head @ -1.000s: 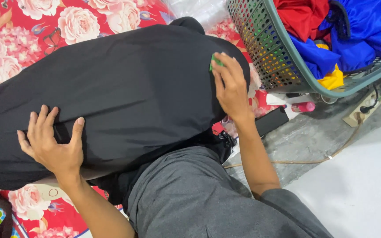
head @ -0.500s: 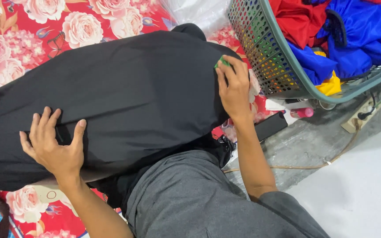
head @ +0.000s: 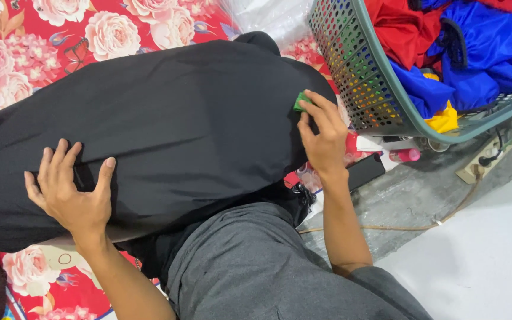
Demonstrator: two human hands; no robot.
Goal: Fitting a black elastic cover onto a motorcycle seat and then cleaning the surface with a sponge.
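A large black garment (head: 167,124) lies spread over a red floral mat (head: 37,47). My left hand (head: 69,189) presses flat on its near left part, fingers spread. At the garment's right edge my right hand (head: 322,133) pinches a small green object (head: 300,102) between fingertips and cloth. My grey-trousered knee (head: 256,266) is in front of the garment.
A green plastic laundry basket (head: 380,95) with red, blue and yellow clothes stands at the upper right. Beside it lie a black phone (head: 365,170), a pink bottle (head: 406,155) and a power strip (head: 487,159) with a cable on the grey floor.
My right hand has stayed at the garment's right edge with its fingertips curling onto the green object. My left hand keeps pressing in the same place.
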